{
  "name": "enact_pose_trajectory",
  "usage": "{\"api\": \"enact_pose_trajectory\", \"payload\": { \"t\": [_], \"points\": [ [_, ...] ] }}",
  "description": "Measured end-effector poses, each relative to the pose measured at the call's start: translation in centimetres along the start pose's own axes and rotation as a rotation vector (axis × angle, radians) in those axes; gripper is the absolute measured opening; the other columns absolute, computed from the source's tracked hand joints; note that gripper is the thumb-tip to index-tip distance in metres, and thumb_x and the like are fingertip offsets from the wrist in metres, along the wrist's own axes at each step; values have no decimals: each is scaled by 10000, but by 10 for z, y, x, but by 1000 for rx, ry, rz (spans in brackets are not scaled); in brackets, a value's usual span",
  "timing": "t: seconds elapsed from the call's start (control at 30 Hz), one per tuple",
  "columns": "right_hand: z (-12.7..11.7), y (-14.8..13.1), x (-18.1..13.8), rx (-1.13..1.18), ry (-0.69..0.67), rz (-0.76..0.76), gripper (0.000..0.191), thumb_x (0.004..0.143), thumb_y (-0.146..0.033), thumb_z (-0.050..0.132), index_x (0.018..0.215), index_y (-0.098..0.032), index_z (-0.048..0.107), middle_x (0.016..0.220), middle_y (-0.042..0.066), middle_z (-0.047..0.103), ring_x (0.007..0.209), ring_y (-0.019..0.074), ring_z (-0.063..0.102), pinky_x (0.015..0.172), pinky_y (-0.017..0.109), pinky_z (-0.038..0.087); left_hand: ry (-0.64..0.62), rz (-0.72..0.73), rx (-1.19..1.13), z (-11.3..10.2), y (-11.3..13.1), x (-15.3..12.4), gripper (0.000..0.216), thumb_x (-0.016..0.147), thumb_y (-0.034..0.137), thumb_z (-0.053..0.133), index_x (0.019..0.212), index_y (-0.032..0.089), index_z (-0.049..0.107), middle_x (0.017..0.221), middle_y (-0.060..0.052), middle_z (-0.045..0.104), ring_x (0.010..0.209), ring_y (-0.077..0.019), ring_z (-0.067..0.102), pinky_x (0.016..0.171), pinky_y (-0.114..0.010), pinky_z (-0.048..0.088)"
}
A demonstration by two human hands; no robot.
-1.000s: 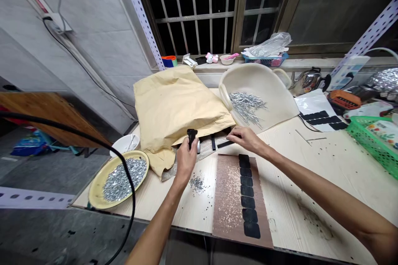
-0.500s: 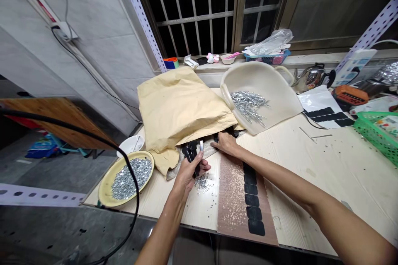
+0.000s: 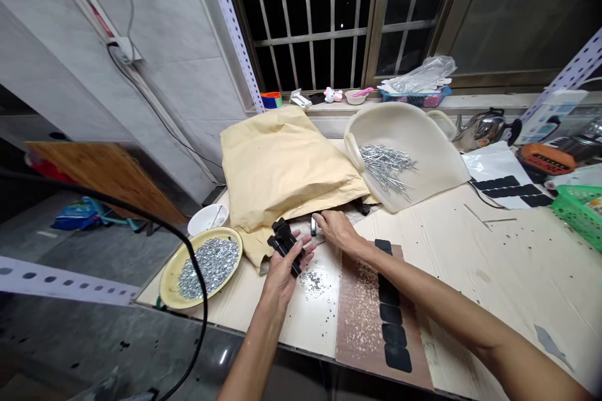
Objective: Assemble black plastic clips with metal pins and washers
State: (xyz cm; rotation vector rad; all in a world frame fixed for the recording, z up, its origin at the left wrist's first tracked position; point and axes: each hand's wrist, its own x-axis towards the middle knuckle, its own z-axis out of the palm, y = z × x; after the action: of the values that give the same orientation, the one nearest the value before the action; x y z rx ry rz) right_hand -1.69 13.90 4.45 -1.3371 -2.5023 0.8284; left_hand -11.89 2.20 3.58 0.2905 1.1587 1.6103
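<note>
My left hand point(image 3: 286, 263) is closed around a bundle of black plastic pieces point(image 3: 283, 242), held just above the table. My right hand point(image 3: 335, 230) reaches to the mouth of the tan paper sack point(image 3: 282, 166), its fingers pinched on a small black-and-white piece point(image 3: 313, 224) lying there. A small pile of tiny silver washers point(image 3: 314, 277) lies on the table right under my hands. To the right of the pile is a brown board point(image 3: 362, 307) with a row of black pads point(image 3: 394, 326).
A yellow plate of silver washers point(image 3: 207, 263) and a white bowl point(image 3: 207, 218) sit at the left table edge. A cream tub with long nails point(image 3: 399, 150) stands behind. A green basket point(image 3: 580, 210), kettle point(image 3: 484, 128) and black strips point(image 3: 510, 187) are at the right. A black cable point(image 3: 188, 263) hangs left.
My left hand drew back toward me with the black pieces. My right hand shifted left along the sack's mouth to the small piece. The view moved left and down slightly.
</note>
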Motion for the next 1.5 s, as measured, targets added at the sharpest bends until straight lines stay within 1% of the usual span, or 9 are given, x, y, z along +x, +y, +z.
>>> {"api": "enact_pose_trajectory", "payload": {
  "t": [0.13, 0.33, 0.53, 0.67, 0.87, 1.03, 1.23, 1.37, 1.5],
  "points": [
    [13, -2, 31, -88, 6, 115, 403, 833, -433, 510, 933, -70, 656, 985, 236, 651, 937, 300, 616, 719, 318, 419, 31, 65, 81, -7, 7, -9, 463, 601, 248, 802, 999, 149, 587, 779, -23, 659, 610, -118, 637, 630, -260, 548],
    [5, 8, 9, -96, -71, 60, 214, 792, -284, 545, 841, -111, 660, 839, 139, 670, 781, 220, 619, 637, 260, 396, 53, 82, 199, -14, 6, -10, 574, 637, 344, 770, 1136, 131, 582, 733, -35, 672, 637, -133, 643, 653, -262, 519],
    [12, 5, -45, 204, 14, -414, 242, 872, -196, 385, 995, -151, 589, 864, 62, 622, 742, 147, 542, 681, 243, 399, -59, 46, 191, -6, -12, -1, 486, 625, 322, 784, 1051, 127, 656, 1021, -118, 696, 889, -202, 654, 750, -265, 495],
    [19, 3, -49, 266, -8, -546, 326, 823, -131, 427, 1125, -164, 543, 946, 65, 602, 816, 156, 545, 731, 255, 423, -8, 53, 79, -7, -14, 2, 531, 555, 254, 828, 1046, 140, 661, 1049, -99, 690, 886, -194, 656, 763, -269, 510],
    [12, 12, 12, 14, 61, -70, 218, 887, -245, 442, 921, -121, 618, 986, 119, 609, 912, 204, 568, 789, 291, 403, 51, 114, 45, -12, -10, 5, 592, 599, 220, 806, 1149, 173, 591, 889, -55, 695, 738, -158, 671, 623, -247, 546],
    [18, 5, 46, 23, 38, 18, 213, 836, -143, 479, 1021, -108, 580, 1144, 184, 564, 974, 231, 572, 790, 296, 398, 83, 103, 57, -10, -6, 6, 611, 597, 197, 804, 1164, 180, 575, 879, -48, 690, 731, -160, 672, 578, -241, 553],
    [12, 13, -6, 198, -129, -7, 123, 815, -202, 525, 905, -139, 578, 698, 26, 642, 615, 137, 597, 563, 214, 427, 138, 134, 7, -13, -6, 9, 580, 583, 201, 814, 1118, 172, 592, 864, -45, 695, 695, -145, 665, 570, -225, 540],
    [8, 13, -54, 396, 78, -252, 205, 844, -181, 477, 1038, -161, 541, 876, 37, 625, 742, 128, 584, 663, 227, 453, 102, 92, -7, 8, -20, 11, 540, 568, 304, 823, 1045, 152, 619, 854, -45, 693, 670, -141, 655, 563, -211, 519],
    [-1, 17, -68, 278, 179, -440, 204, 859, -169, 470, 1037, -169, 569, 968, 61, 585, 867, 148, 545, 765, 250, 434, -2, 91, 9, 30, -27, 14, 595, 576, 271, 820, 1124, 207, 594, 929, -22, 691, 836, -139, 657, 725, -198, 518]
  ]
}}
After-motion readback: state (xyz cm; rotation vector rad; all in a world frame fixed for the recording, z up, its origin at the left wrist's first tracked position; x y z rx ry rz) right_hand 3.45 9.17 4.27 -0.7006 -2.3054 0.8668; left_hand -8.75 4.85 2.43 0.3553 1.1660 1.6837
